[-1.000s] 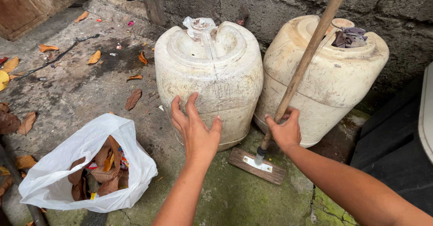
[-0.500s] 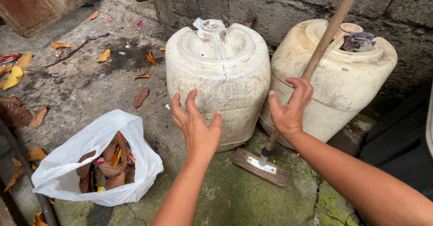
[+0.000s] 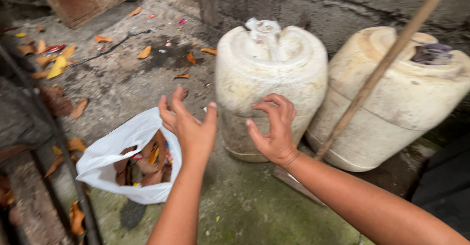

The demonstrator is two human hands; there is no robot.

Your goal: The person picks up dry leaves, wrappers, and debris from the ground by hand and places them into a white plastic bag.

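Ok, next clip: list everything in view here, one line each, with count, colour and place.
plastic drums: two, cream, against the grey block wall
wooden pole: one, brown, leaning across the right drum
cloth: one, purple-grey, on the right drum's top
plastic bag: one, white, on the ground at left, holding dry leaves
fallen leaves: many, orange and brown, scattered on the concrete
left hand: open, above the bag
right hand: open, fingers curled, before the left drum
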